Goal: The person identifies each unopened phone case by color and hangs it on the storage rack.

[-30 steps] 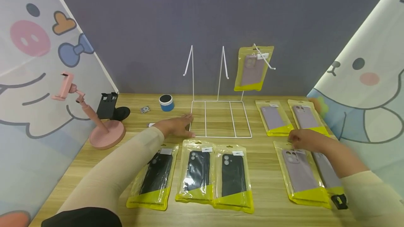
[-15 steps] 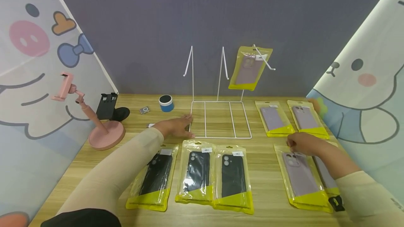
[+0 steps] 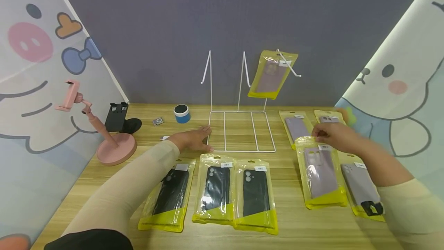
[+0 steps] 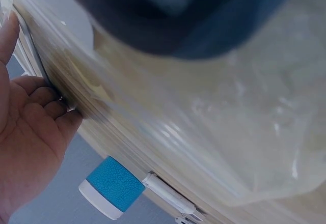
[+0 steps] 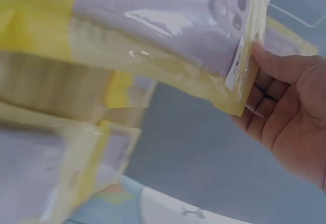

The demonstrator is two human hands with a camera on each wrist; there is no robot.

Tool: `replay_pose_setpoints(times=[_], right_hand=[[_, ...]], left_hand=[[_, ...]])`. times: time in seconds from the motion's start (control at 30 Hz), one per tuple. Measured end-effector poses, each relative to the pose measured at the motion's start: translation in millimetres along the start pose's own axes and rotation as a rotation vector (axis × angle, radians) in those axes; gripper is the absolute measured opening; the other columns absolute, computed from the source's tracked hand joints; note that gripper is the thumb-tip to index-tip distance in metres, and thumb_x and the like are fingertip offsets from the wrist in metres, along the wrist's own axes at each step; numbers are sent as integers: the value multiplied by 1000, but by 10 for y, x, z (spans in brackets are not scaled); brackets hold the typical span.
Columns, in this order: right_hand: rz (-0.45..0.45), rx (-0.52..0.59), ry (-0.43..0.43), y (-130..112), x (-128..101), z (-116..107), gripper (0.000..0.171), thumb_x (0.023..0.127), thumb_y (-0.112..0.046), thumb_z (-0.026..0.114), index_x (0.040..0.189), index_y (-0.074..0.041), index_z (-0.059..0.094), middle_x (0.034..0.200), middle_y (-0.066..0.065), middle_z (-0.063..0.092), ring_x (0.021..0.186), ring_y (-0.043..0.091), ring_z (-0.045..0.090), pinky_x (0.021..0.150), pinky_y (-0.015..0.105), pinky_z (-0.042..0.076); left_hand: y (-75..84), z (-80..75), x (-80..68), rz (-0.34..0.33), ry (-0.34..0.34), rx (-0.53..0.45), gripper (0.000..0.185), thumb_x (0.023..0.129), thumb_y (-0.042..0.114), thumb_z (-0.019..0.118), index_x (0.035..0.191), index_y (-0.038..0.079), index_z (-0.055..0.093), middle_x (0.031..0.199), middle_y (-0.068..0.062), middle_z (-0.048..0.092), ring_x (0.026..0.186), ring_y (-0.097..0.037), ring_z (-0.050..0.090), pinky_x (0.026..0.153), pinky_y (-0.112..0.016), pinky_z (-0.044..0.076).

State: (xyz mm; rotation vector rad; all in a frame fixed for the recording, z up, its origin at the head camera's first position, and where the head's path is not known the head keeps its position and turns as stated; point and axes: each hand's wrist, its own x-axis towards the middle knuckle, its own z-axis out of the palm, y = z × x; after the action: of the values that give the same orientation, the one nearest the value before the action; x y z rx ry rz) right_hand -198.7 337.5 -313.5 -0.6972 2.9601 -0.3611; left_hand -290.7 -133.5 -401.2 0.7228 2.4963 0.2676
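Your right hand (image 3: 338,137) pinches the lilac case packet (image 3: 320,173) by its top edge, right of the wire rack (image 3: 241,131); it hangs toward you. Left hand (image 3: 192,140) apparently flat.

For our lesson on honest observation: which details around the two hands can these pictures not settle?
- White label text on the held lilac case packet: too small, head view.
- Rear-right packet: mostly hidden by the right hand.
- Left hand: wrist view blurred, fingertips cut off at the edge.

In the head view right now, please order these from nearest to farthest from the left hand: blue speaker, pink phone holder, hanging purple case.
From the left hand:
1. Blue speaker, just behind it.
2. Pink phone holder, far left.
3. Hanging purple case, up on the rack's right hook.
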Motion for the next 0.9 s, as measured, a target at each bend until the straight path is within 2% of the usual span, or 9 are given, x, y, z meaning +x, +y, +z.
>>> replay_pose_setpoints(times=[0.23, 0.4, 0.5, 0.63, 0.77, 0.9], right_hand=[[-113, 0, 118, -300, 8, -321, 11, 91, -11, 69, 86, -18, 63, 76, -11, 57, 67, 1, 47, 61, 23, 42], [-124, -26, 130, -492, 10, -509, 8, 95, -11, 64, 94, -19, 66, 86, -12, 64, 76, 2, 56, 66, 25, 50], [-155, -90, 163, -593, 33, -609, 12, 95, -10, 64, 98, -21, 68, 92, -12, 67, 81, 5, 60, 69, 28, 53], [-191, -156, 272, -724, 88, -778, 16, 93, -9, 67, 97, -24, 70, 94, -12, 67, 82, 7, 59, 71, 31, 51], [-252, -186, 409, -812, 169, -964, 18, 89, -5, 71, 93, -23, 71, 91, -13, 64, 77, 2, 53, 68, 21, 44], [-298, -178, 491, -872, 257, -1112, 17, 89, -2, 69, 95, -18, 72, 91, -10, 63, 75, -1, 47, 66, 15, 38]], left_hand=[[-5, -6, -13, 0, -4, -27, 98, 93, 58, 58, 159, 8, 6, 166, -10, -5, 153, -29, -3, 123, -48, 9], [4, -6, -20, 2, 0, -28, 98, 92, 58, 58, 159, 8, 6, 166, -10, -4, 153, -29, -2, 123, -48, 9], [-1, -7, -9, 7, 0, -17, 98, 92, 58, 58, 158, 7, 7, 166, -11, -3, 153, -30, -2, 123, -48, 9], [-6, -3, -2, 12, 0, -12, 98, 92, 58, 58, 158, 6, 7, 166, -12, -3, 153, -30, -2, 123, -47, 9], [-12, 9, 8, 10, 1, -13, 99, 92, 59, 58, 158, 7, 6, 166, -11, -4, 153, -29, -2, 123, -46, 9], [-21, 11, 13, 7, 1, -15, 99, 92, 59, 58, 159, 8, 5, 166, -11, -5, 153, -28, -3, 123, -46, 9]])
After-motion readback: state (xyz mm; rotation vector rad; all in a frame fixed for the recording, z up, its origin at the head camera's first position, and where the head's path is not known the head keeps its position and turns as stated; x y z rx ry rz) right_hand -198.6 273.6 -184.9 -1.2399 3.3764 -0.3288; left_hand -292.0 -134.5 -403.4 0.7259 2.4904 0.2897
